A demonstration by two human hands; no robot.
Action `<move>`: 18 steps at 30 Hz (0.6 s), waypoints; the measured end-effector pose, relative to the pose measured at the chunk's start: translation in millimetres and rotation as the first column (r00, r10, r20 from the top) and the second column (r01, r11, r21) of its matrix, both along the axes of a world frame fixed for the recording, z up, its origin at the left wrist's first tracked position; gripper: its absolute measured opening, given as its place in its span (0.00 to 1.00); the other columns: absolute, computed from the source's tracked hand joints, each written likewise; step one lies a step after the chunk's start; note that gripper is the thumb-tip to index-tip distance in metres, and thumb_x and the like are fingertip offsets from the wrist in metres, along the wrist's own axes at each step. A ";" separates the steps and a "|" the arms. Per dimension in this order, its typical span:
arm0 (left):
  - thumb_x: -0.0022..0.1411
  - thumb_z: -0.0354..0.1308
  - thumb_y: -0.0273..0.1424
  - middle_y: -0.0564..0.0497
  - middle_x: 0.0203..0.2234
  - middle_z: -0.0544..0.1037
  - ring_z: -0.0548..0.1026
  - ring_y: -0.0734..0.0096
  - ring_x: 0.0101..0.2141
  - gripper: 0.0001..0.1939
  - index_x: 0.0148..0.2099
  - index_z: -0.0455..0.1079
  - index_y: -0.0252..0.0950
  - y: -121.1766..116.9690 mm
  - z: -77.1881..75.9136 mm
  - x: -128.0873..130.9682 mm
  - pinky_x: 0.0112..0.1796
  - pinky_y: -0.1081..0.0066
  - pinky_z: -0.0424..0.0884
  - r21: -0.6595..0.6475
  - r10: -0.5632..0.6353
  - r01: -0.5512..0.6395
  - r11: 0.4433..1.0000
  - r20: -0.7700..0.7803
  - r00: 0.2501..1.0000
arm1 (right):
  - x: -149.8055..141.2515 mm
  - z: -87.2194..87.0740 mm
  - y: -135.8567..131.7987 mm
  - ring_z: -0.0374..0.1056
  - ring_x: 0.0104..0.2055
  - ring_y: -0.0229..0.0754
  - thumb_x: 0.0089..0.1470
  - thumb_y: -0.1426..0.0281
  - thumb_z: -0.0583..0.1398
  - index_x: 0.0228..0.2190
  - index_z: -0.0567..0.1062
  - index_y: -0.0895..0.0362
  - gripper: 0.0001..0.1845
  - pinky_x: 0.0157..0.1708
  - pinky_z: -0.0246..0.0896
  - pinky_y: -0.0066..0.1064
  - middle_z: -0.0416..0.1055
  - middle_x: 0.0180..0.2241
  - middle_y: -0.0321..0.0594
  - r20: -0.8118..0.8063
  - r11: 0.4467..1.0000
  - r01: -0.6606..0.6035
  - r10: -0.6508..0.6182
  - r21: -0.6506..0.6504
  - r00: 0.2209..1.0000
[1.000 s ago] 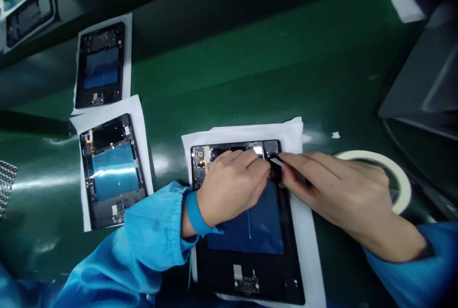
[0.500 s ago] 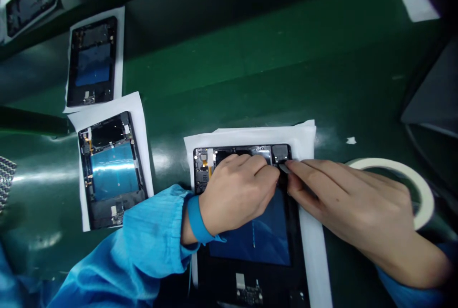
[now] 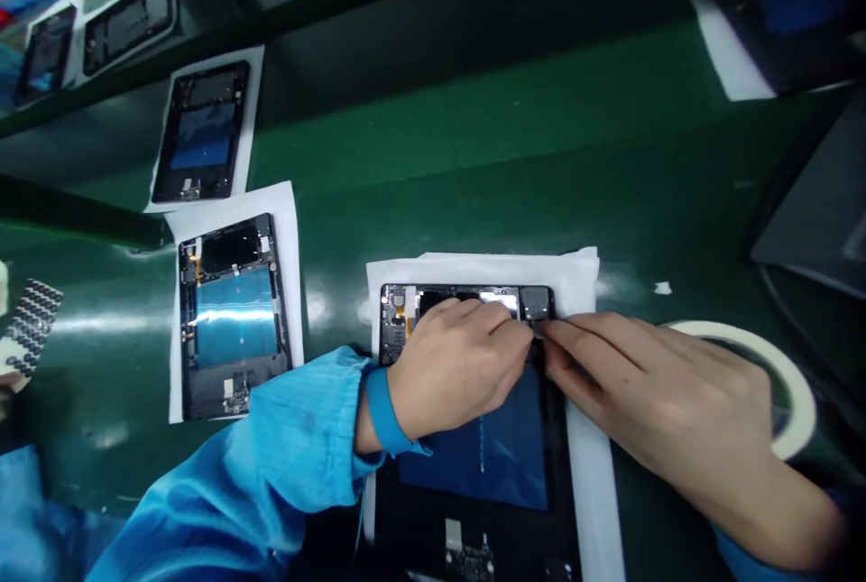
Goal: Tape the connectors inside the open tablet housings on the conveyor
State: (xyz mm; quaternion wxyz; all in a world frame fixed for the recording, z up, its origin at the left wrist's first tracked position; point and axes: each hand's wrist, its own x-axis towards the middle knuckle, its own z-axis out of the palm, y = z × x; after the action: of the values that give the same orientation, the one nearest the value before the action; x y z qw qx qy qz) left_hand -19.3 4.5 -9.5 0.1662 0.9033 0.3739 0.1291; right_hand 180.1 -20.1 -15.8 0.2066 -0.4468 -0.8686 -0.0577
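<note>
An opened black tablet (image 3: 474, 474) with a blue panel lies on a white sheet (image 3: 588, 456) in front of me. My left hand (image 3: 453, 370) rests curled over its upper part, fingertips pinched near the top right corner. My right hand (image 3: 649, 383) comes in from the right, its fingertips pressed together against the same spot by a small square part (image 3: 537, 300). Whatever the fingertips pinch is too small to make out. Both sleeves are blue.
A roll of pale tape (image 3: 778, 383) lies just right of my right hand. Two more opened tablets (image 3: 230, 316) (image 3: 203, 131) on white sheets lie to the left on the green belt (image 3: 474, 140). A dotted strip (image 3: 31, 329) sits at the far left; dark equipment (image 3: 812, 221) stands at the right.
Both hands stayed at the tablet's top right corner, fingertips drawing closer together. The small pale strip seen at my right fingertips a second ago no longer shows. The view shifted slightly.
</note>
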 end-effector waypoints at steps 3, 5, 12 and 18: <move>0.73 0.49 0.29 0.50 0.30 0.74 0.75 0.65 0.33 0.13 0.37 0.71 0.35 -1.4 -0.1 0.6 0.35 0.63 0.71 0.015 0.006 -0.006 1.000 -0.002 1.000 | -1.4 1.8 -1.0 0.67 0.29 0.40 0.61 0.74 0.62 0.35 0.77 0.60 0.02 0.28 0.55 0.36 0.76 0.32 0.39 -0.003 1.000 -0.014 0.014 0.000 1.000; 0.72 0.50 0.30 0.50 0.30 0.74 0.75 0.65 0.33 0.12 0.37 0.71 0.35 -2.4 -1.1 0.4 0.35 0.63 0.71 0.039 0.005 -0.005 0.999 0.008 1.000 | -1.8 2.8 -1.8 0.67 0.30 0.42 0.61 0.75 0.61 0.36 0.77 0.61 0.03 0.29 0.55 0.37 0.76 0.33 0.40 0.006 0.999 -0.038 0.038 0.000 0.999; 0.71 0.52 0.30 0.50 0.30 0.74 0.77 0.64 0.33 0.11 0.35 0.71 0.35 -3.7 -8.4 0.5 0.36 0.64 0.71 0.080 -0.013 0.013 0.997 -0.001 1.000 | -1.3 1.9 -4.0 0.61 0.25 0.40 0.64 0.74 0.55 0.34 0.78 0.61 0.11 0.28 0.52 0.37 0.72 0.28 0.40 0.077 0.992 -0.122 0.120 0.014 0.990; 0.71 0.54 0.31 0.50 0.31 0.76 0.76 0.65 0.34 0.09 0.38 0.72 0.35 -1.4 -0.3 -5.4 0.36 0.66 0.72 0.073 -0.013 0.016 0.997 -0.028 1.000 | -2.5 -4.1 -17.3 0.63 0.28 0.40 0.63 0.75 0.53 0.46 0.78 0.63 0.15 0.28 0.56 0.37 0.71 0.30 0.41 0.167 0.996 -0.078 0.069 0.053 0.984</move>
State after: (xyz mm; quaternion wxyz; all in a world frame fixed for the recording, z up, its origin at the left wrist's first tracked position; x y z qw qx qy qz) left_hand -24.8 3.1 -9.8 0.1286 0.9132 0.3646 0.1290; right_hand 177.5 -37.4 -19.9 0.1492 -0.4018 -0.8965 -0.1124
